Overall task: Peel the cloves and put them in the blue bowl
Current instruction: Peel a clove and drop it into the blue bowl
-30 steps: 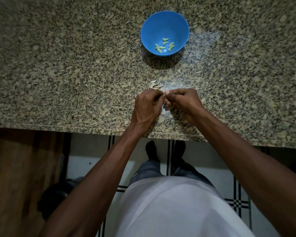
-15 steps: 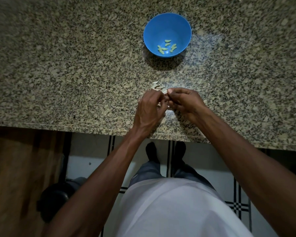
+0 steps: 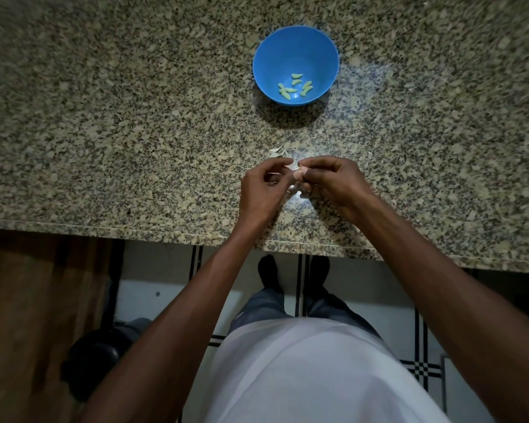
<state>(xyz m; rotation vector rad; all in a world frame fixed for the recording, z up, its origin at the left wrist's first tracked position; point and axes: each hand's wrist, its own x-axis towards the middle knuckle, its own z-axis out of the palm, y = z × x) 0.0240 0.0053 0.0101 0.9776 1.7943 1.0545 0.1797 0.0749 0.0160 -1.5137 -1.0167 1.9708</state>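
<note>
- I am holding both of my hands together above the speckled granite surface (image 3: 135, 132), close to its near edge.
- My right hand (image 3: 333, 184) is pinching a small pale garlic clove (image 3: 298, 175) between thumb and fingers, closed tight on it.
- My left hand (image 3: 263, 190) is curling in beside it, its fingers (image 3: 280, 162) meeting the clove's tip at a bit of papery skin; whether they are truly gripping it I cannot tell, since the spot is small and partly hidden.
- A little heap of dry whitish peel scraps (image 3: 278, 151) is lying on the surface just beyond my left hand.
- The round blue plastic bowl (image 3: 287, 47) is standing upright farther back, well apart from my hands.
- Inside it, several peeled pale yellow-green cloves (image 3: 292, 87) are resting loose on the bottom.
- My white shirt (image 3: 303, 377) is filling the lower part of the view.
</note>
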